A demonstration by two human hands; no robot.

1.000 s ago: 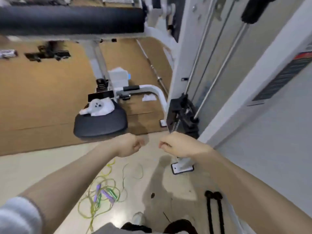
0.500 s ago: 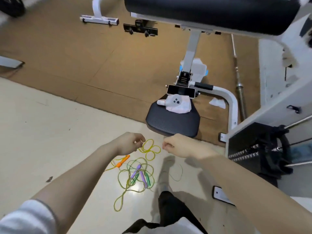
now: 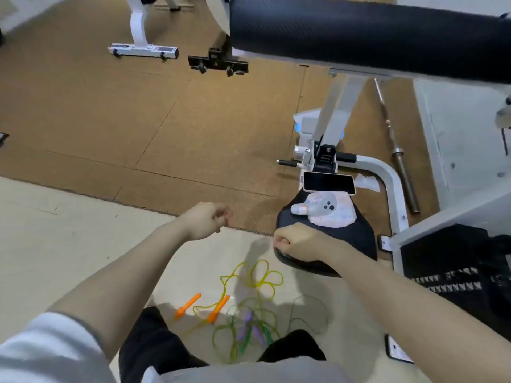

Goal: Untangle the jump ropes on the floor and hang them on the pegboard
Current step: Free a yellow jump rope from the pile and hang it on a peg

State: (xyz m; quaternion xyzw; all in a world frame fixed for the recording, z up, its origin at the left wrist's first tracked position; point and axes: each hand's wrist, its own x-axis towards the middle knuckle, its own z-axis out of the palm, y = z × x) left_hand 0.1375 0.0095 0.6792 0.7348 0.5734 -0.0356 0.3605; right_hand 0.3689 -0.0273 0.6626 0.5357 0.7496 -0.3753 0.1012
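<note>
Several jump ropes [image 3: 249, 313] lie tangled on the pale floor just in front of my feet. Yellow-green cord loops [image 3: 260, 277] spread toward the seat. Two orange handles [image 3: 218, 312] lie on the left of the pile, and purple handles [image 3: 246, 324] sit in its middle among green cord. My left hand [image 3: 206, 221] is curled into a fist, held above the floor and well above the ropes. My right hand [image 3: 296, 241] is also a fist, in front of the black seat. I see nothing plainly held in either hand. No pegboard is in view.
A gym machine stands on the right, with a black seat pad [image 3: 356, 239], a phone [image 3: 329, 183] and a cloth on it. Its black roller [image 3: 359, 31] lies overhead and its weight stack [image 3: 456, 272] at far right. A barbell [image 3: 398, 150] lies on the brown mat [image 3: 110, 120].
My view has swung from the machine's frame down to the floor and seat. The ropes now sit lower, close to my feet. Both hands stay raised as fists and have moved slightly apart.
</note>
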